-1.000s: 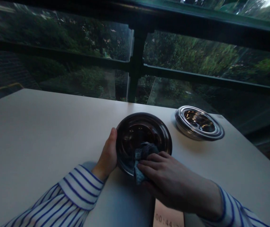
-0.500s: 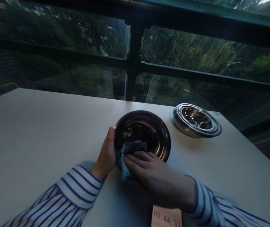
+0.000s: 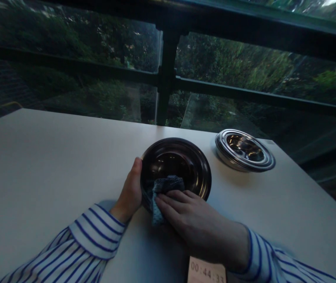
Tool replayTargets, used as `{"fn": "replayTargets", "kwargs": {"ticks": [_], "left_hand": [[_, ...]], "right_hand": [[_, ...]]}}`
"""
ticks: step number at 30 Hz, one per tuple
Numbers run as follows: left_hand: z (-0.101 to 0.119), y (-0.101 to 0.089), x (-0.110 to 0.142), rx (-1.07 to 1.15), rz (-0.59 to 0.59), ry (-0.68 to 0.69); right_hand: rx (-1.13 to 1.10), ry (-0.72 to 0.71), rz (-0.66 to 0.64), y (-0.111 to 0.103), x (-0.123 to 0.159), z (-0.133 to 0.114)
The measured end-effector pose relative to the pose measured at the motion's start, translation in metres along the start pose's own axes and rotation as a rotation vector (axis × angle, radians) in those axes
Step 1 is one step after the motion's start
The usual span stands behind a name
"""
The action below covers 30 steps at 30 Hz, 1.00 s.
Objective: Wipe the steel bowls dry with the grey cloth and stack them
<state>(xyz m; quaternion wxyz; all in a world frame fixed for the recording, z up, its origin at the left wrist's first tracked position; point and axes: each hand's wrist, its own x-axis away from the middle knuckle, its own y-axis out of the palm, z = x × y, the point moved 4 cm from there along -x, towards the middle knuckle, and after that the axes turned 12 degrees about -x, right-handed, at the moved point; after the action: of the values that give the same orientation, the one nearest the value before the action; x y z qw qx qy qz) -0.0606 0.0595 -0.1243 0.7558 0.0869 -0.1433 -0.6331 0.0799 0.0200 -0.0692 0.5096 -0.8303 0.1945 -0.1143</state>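
A shiny metal bowl [image 3: 175, 151] is tilted toward me above the white table, its dark inside facing up. My left hand [image 3: 130, 192] grips the left side of its rim, thumb at the edge and the other fingers hidden behind. A blue-grey cloth [image 3: 168, 184] lies against the lower inside wall and hangs over the near rim. My right hand [image 3: 191, 218] is closed on this cloth and presses it to the bowl. The fingertips are partly hidden in the folds.
A stack of shiny metal bowls [image 3: 244, 151] stands at the right back of the white table [image 3: 61, 157]. A phone [image 3: 206, 270] showing a timer lies near the front edge, partly under my right forearm. Beyond the table's far edge is a dark-framed window [image 3: 166, 78].
My right hand and the cloth have moved left along the bowl's near wall, then stayed nearly still. The bowl has shifted slightly left in view with my left hand still on it.
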Motion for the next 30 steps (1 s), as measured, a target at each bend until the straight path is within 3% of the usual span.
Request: {"fn": "replayTargets", "kwargs": {"ticks": [4, 10, 16, 22, 26, 30], "left_hand": [[-0.003, 0.003, 0.001, -0.003, -0.064, -0.027], [0.003, -0.001, 0.001, -0.029, 0.006, 0.048], [0.008, 0.002, -0.004, -0.031, -0.107, -0.009], [0.011, 0.003, -0.003, -0.013, -0.105, -0.004], [0.012, 0.002, -0.004, -0.024, -0.188, -0.069], [0.013, 0.002, -0.005, -0.007, -0.166, -0.077]], "right_hand": [[0.017, 0.090, -0.048, -0.005, 0.010, 0.005], [-0.010, -0.014, -0.002, 0.003, 0.000, 0.001], [0.008, 0.101, -0.058, -0.003, 0.010, 0.006], [-0.032, -0.006, -0.017, 0.005, -0.002, 0.000], [-0.038, 0.057, -0.075, 0.001, 0.006, 0.003], [-0.006, 0.048, -0.074, 0.000, 0.006, 0.001]]}}
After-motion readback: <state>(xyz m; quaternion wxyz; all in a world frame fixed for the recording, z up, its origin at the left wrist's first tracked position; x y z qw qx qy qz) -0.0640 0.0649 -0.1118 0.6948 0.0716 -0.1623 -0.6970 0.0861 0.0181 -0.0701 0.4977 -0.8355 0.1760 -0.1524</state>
